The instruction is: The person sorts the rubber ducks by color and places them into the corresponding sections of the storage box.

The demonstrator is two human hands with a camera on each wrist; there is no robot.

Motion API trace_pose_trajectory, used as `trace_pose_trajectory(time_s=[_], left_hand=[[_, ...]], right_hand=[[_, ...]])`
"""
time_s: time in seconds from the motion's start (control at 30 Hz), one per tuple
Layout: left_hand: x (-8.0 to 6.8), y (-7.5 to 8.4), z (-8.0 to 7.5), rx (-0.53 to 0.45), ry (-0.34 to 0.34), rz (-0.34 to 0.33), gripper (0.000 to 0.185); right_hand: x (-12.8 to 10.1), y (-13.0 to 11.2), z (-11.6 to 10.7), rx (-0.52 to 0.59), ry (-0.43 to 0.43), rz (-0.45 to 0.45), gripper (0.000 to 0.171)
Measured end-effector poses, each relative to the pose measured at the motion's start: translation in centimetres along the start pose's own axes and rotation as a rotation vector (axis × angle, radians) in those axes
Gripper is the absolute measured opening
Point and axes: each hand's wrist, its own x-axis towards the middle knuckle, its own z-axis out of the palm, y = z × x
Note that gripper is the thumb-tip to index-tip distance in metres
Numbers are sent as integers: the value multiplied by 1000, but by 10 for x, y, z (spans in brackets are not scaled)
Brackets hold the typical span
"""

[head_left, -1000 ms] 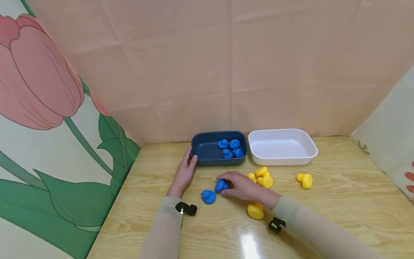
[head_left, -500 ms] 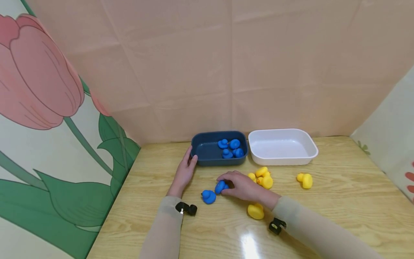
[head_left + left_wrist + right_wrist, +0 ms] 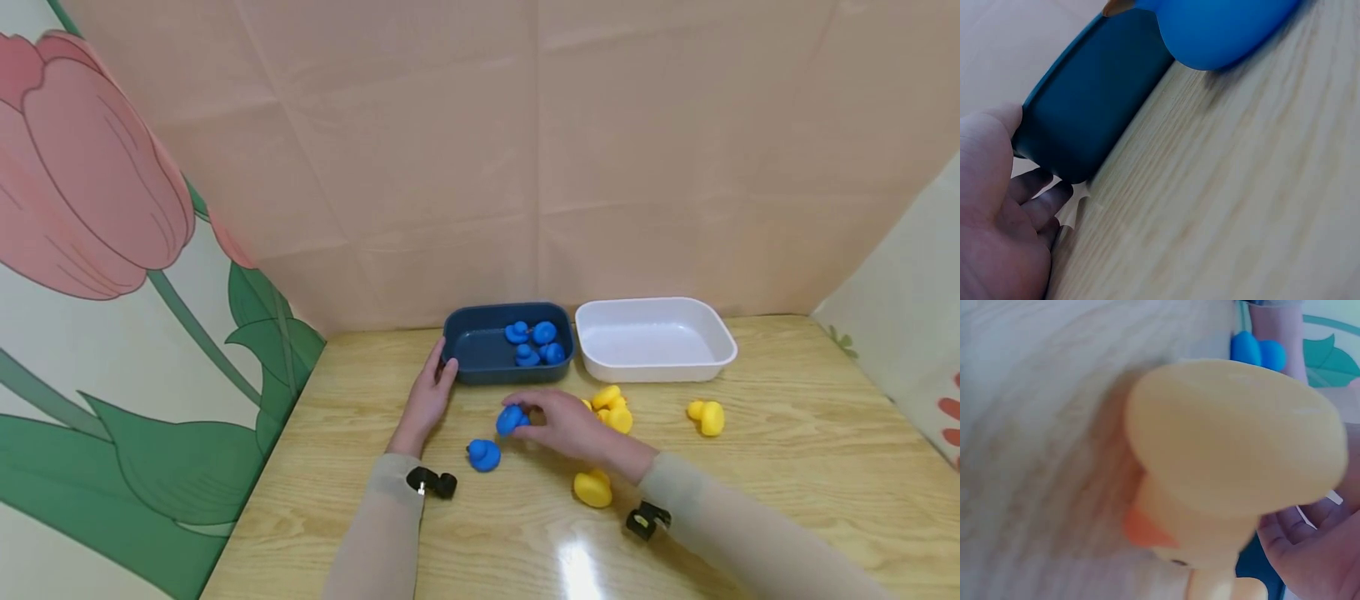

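My right hand (image 3: 566, 423) pinches a blue rubber duck (image 3: 510, 420) between thumb and fingers, in front of the navy tray (image 3: 487, 377). Another blue duck (image 3: 483, 455) sits on the table just nearer to me; a blue duck (image 3: 1222, 31) looms at the top of the left wrist view. At the tray's left end my left hand (image 3: 425, 402) rests against the wall with fairly straight fingers, the thumb by the front corner. Several blue ducks (image 3: 543, 333) lie in the tray's right half. A yellow duck (image 3: 1235, 437) blocks much of the right wrist view.
To the right of the navy tray stands a white tray (image 3: 656, 372). A cluster of yellow ducks (image 3: 618, 419) lies before it, partly behind my right hand. Single yellow ducks are at the right (image 3: 711, 418) and under my right forearm (image 3: 592, 490). A pink backdrop (image 3: 525, 167) rises behind.
My right hand has lifted the blue duck slightly and moved a little toward the navy tray. The left hand keeps its place at the tray's end.
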Motion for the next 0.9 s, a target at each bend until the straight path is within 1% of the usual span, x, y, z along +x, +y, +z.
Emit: trace_pose_trajectory(time_s=[0.23, 0.37, 0.63, 0.77, 0.9], left_hand=[[0, 0, 0, 3, 2, -1, 77], [0, 0, 0, 5, 4, -3, 76], [0, 0, 1, 2, 5, -5, 75], [0, 0, 1, 8, 5, -3, 75], [0, 0, 1, 4, 6, -4, 67]], right_hand=[[3, -8, -14, 43, 82, -6, 43], [7, -11, -21, 51, 125, -15, 45], [16, -12, -29, 35, 197, 18, 46], [21, -12, -32, 27, 235, 10, 45], [26, -12, -35, 1, 268, 6, 46]])
